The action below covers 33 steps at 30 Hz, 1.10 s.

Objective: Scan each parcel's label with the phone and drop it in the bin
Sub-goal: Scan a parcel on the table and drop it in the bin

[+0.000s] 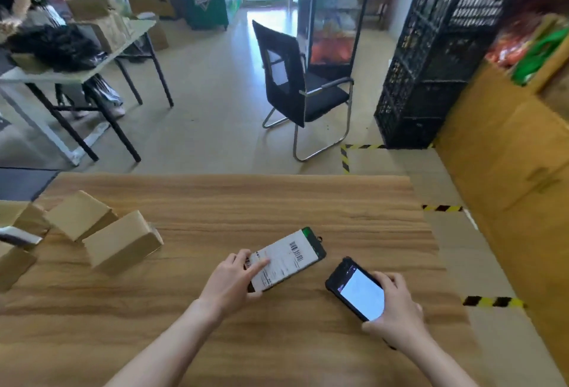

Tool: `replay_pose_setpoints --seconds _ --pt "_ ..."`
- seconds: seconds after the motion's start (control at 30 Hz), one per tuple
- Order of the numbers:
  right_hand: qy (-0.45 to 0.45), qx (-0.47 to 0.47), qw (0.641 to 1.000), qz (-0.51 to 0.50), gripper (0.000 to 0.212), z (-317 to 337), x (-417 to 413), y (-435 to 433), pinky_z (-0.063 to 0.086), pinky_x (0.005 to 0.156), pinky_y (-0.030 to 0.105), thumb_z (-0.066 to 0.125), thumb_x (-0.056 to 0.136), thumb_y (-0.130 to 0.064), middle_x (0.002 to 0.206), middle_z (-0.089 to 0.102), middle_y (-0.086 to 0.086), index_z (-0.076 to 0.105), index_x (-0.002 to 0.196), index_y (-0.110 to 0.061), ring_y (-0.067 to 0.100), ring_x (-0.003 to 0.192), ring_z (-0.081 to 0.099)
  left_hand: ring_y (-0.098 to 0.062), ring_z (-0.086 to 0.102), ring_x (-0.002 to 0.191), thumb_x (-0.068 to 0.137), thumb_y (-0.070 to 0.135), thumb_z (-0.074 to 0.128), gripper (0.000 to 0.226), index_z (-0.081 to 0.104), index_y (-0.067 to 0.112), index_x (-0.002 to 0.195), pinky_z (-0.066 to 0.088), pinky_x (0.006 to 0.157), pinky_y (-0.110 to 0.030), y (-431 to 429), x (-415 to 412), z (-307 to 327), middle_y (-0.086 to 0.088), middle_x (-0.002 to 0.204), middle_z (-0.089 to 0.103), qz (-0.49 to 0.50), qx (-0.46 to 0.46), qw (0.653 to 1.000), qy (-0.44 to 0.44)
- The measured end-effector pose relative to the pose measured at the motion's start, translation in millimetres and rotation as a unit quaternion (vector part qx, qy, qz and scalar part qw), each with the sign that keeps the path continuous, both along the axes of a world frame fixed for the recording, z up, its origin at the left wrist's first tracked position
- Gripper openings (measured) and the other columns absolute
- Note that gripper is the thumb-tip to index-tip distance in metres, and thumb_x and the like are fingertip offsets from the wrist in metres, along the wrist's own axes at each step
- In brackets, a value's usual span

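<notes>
**A:** How many hands are busy, and with what?

**B:** Both. The left hand [229,282] grasps one flat dark parcel [317,246] by its near end. The forefinger lies on top of its white label [289,259] and the thumb is curled under the edge. The right hand [397,309] is wrapped round one black phone [358,292], fingers along its right side, with the lit screen facing up.

**A:** Where is the parcel relative to the phone?

**B:** Just left of it and a little farther out, close but apart. The label faces up and its barcodes show beyond the left fingertips. Whether the parcel's far end touches the wooden table [277,202] I cannot tell.

**A:** Any other parcels?

**B:** Well to the left of the left hand, two plain cardboard boxes [123,242] stand whole in view, tilted against each other. At least two more are cut off by the picture's edge, so the full count is unclear.

**A:** And on the right?

**B:** One big brown carton [508,177] stands on the floor beyond the right hand, off the table. Farther out is a stack of black crates [431,63], too blurred to count. One black chair [295,85] stands straight ahead of both hands.
</notes>
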State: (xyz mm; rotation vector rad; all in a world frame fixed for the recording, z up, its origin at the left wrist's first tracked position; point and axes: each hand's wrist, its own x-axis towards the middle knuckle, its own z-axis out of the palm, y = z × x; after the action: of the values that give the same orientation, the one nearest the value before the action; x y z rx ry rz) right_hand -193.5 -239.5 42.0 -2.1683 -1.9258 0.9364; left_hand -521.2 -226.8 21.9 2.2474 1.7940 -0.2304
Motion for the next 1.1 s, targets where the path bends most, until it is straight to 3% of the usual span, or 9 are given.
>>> replay_pose_setpoints --seconds 0.13,0.23,0.33,0.43,0.63,0.7,0.77,0.9,1.1 --pt "0.051 0.017 0.99 -0.13 0.1 -2 99 -82 0.04 0.085 0.031 0.077 0.045 -0.034 0.115 0.027 -0.015 0.037 0.137 -0.032 0.006 0.099 0.043 -0.024 0.043 0.124 0.088 0.058 0.052 0.069 0.027 0.043 0.15 0.041 0.103 -0.031 -16 117 9 -0.007 0.146 0.036 -0.085 0.022 0.996 0.0" --pt "0.06 0.016 0.969 -0.241 0.099 0 179 -162 0.043 0.066 0.019 0.077 0.048 -0.034 0.113 0.026 -0.015 0.035 0.137 -0.029 0.007 0.098 0.043 -0.03 0.06 0.103 0.075 0.052 0.074 0.068 0.053 0.035 0.138 0.055 0.082 -0.035 -40 219 10 -0.012 0.125 0.057 -0.178 0.045 0.983 -0.027" --pt "0.043 0.019 0.928 -0.37 0.096 3 252 -254 0.04 0.065 0.019 0.079 0.053 -0.033 0.118 0.028 -0.01 0.033 0.137 -0.028 0.009 0.1 0.042 -0.029 0.059 0.103 0.074 0.056 0.074 0.07 0.05 0.041 0.138 0.057 0.074 -0.036 -66 331 7 -0.008 0.122 0.054 -0.252 0.041 0.965 -0.063" --pt "0.035 0.023 0.865 -0.499 0.095 8 309 -353 0.041 0.077 0.025 0.082 0.058 -0.031 0.115 0.029 -0.005 0.033 0.138 -0.024 0.015 0.109 0.046 -0.024 0.036 0.127 0.086 0.069 0.046 0.068 0.017 0.055 0.146 0.046 0.097 -0.033 -107 444 -3 -0.002 0.139 0.032 -0.348 0.003 0.935 -0.069" --pt "0.063 0.05 0.683 -0.726 0.101 6 342 -534 0.044 0.09 0.029 0.078 0.047 -0.033 0.129 0.04 0.002 0.037 0.138 -0.023 0.02 0.121 0.043 -0.018 0.034 0.128 0.088 0.067 0.043 0.067 0.019 0.048 0.148 0.046 0.096 -0.031 -227 636 -3 0.004 0.14 0.028 -0.556 -0.043 0.826 -0.084" --pt "0.071 0.085 0.635 -0.764 0.095 4 335 -582 0.041 0.083 0.022 0.075 0.039 -0.035 0.117 0.049 0.001 0.045 0.128 -0.021 0.017 0.112 0.047 -0.018 0.034 0.128 0.088 0.066 0.045 0.066 0.023 0.047 0.147 0.046 0.095 -0.03 -273 685 -6 0.006 0.142 0.028 -0.609 -0.056 0.787 -0.079" --pt "0.075 0.099 0.589 -0.798 0.07 4 327 -623 0.036 0.065 0.007 0.079 0.041 -0.026 0.095 0.052 -0.014 0.051 0.106 -0.028 0.0 0.088 0.05 -0.019 0.032 0.13 0.088 0.064 0.048 0.067 0.025 0.045 0.147 0.045 0.097 -0.031 -317 727 -14 0.004 0.145 0.029 -0.659 -0.07 0.746 -0.067" --pt "0.068 0.053 0.509 -0.857 0.035 1 329 -681 0.038 0.055 0.01 0.074 0.052 -0.02 0.067 0.051 -0.007 0.046 0.069 -0.03 0.003 0.06 0.048 -0.021 0.029 0.13 0.088 0.063 0.048 0.066 0.025 0.043 0.147 0.048 0.093 -0.033 -394 798 -37 0.002 0.142 0.03 -0.73 -0.075 0.679 -0.027" --pt "0.097 0.038 0.425 -0.899 0.044 -16 386 -733 0.033 0.081 0.026 0.072 0.064 -0.018 0.086 0.037 -0.015 0.041 0.094 -0.025 0.019 0.101 0.038 -0.026 0.032 0.127 0.089 0.063 0.047 0.066 0.024 0.041 0.147 0.041 0.1 -0.036 -472 898 -78 -0.001 0.144 0.032 -0.76 -0.092 0.642 0.037"
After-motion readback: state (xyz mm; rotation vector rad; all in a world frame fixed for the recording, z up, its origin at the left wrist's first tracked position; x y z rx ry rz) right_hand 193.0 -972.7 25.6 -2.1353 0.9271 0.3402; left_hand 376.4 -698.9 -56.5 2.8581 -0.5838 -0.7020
